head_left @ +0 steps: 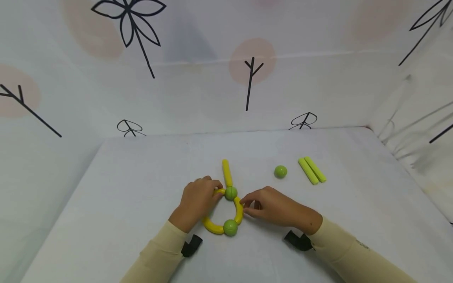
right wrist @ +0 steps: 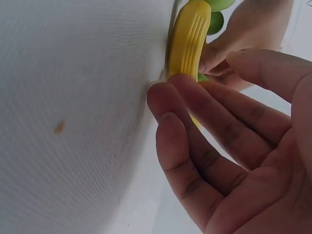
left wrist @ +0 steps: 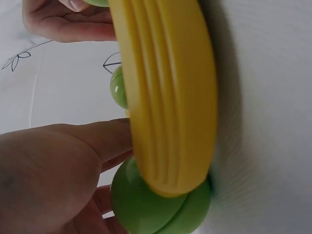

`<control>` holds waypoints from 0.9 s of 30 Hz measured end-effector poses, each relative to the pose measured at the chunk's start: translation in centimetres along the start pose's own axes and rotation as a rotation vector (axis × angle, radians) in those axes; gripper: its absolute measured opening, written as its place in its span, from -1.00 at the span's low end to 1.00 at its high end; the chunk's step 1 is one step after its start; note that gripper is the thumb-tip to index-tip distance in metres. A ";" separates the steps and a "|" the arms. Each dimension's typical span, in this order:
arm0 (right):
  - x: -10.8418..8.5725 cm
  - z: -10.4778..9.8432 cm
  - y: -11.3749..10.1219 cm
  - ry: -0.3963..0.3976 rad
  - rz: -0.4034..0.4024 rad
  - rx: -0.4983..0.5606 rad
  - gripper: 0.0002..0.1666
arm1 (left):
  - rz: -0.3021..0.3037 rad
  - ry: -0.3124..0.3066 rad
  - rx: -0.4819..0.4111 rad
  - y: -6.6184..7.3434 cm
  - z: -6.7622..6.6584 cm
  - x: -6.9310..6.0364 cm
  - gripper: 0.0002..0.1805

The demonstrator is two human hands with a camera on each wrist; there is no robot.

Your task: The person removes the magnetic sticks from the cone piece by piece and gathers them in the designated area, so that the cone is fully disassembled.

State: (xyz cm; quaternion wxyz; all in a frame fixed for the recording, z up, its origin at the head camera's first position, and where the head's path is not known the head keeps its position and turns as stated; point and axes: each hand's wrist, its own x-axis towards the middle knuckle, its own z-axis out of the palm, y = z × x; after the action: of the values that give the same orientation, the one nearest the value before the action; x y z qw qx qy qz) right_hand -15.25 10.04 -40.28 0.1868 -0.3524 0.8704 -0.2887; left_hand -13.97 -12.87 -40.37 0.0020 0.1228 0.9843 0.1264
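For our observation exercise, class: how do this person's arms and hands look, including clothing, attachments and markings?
The left arm wears a long cream fabric sleeve; the right, a matching cream fabric sleeve with a small dark marking, too small to read. A black angular attachment shows at the left wrist and another at the right. The left hand and right hand are gloveless.

Left yellow arc partly hidden

Head view from above, forward-down across table; wrist views low, sideways-tilted, close, facing shared ring from opposite sides.
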 end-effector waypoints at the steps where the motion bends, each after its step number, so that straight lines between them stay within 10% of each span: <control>1: 0.0 0.0 0.0 -0.001 -0.002 0.003 -0.71 | 0.001 -0.002 -0.004 0.0 0.0 0.0 -0.78; 15: 3.3 -1.5 1.5 0.144 0.140 0.085 -0.82 | 0.005 0.003 -0.031 0.0 0.1 0.1 -0.78; 27: 8.4 -2.1 2.2 0.037 0.371 0.274 -0.61 | 0.015 0.017 -0.028 0.2 0.0 0.2 -0.78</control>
State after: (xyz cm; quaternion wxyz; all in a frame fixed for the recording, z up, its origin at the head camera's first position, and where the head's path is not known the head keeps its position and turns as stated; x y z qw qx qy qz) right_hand -23.18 6.03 -41.07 0.2666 -0.1522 0.8763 -0.3713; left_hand -14.17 -12.65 -40.35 -0.0058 0.1289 0.9816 0.1411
